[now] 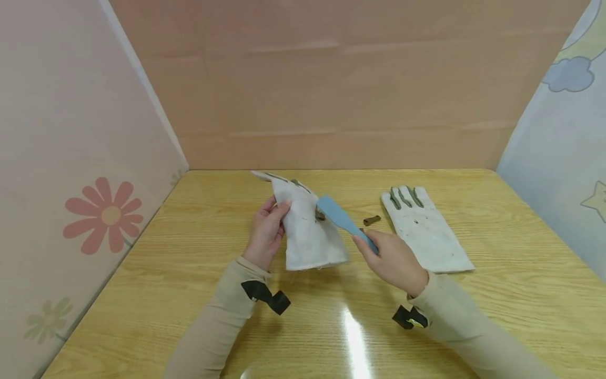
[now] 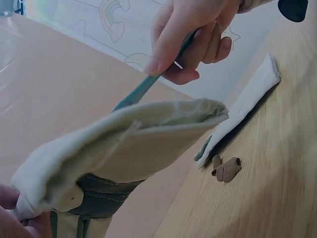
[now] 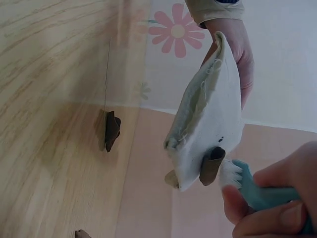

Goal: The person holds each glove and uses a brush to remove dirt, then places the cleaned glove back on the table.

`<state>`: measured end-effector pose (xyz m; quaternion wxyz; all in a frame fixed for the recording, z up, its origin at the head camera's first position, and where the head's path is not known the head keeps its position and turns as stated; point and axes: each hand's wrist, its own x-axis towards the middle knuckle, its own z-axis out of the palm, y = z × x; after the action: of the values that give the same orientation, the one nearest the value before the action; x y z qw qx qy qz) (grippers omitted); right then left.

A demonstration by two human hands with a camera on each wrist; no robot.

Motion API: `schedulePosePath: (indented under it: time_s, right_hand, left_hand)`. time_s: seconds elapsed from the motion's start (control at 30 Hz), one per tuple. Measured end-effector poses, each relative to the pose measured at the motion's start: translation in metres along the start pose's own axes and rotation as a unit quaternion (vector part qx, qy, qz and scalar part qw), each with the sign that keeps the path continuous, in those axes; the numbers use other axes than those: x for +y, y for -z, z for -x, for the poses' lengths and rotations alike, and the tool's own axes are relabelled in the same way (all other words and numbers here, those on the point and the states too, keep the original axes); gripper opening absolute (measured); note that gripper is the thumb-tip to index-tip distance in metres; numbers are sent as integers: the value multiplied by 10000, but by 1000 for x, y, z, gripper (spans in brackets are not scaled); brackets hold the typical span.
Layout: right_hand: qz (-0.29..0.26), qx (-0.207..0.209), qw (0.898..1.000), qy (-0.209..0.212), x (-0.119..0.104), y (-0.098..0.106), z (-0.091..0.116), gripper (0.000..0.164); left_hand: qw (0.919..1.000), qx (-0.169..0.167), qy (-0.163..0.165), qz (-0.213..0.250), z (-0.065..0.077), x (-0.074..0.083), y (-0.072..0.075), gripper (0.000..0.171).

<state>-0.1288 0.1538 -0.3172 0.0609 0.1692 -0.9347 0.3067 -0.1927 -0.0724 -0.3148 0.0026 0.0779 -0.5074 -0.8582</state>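
A white work glove [image 1: 312, 239] with green trim hangs raised over the table, cuff toward me. My left hand [image 1: 265, 234] grips its left edge, thumb on the near face. My right hand [image 1: 395, 259] holds a light-blue brush [image 1: 337, 213] by the handle. White bristles [image 3: 230, 174] show in the right wrist view, right beside a curled brown lump [image 3: 212, 166] on the glove's face. Small dark specks mark the cloth above that lump. In the left wrist view the glove's open cuff [image 2: 173, 119] has frayed threads, with a dark green palm patch below.
A second white glove [image 1: 433, 239] lies flat at the right, its green-trimmed fingers pointing away. Brown lumps [image 1: 371, 220] rest on the wooden table [image 1: 189, 295] between the two gloves. A tan panel [image 1: 322, 95] stands along the back, with patterned walls [image 1: 52, 131] at either side.
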Motion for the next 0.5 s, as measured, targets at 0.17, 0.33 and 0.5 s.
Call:
schedulePosePath:
  time_s: [0.17, 0.33, 0.5]
  right_hand:
    - [-97, 66, 9999, -3, 1, 6, 2, 32]
    - [-265, 123, 9994, 203, -3, 6, -2, 32]
    - [-133, 53, 9996, 227, -4, 1, -3, 39]
  left_hand:
    - [10000, -23, 12, -38, 0, 1, 0, 41]
    - [10000, -17, 28, -74, 1, 0, -2, 40]
    - [9999, -47, 60, -103, 2, -1, -4, 40]
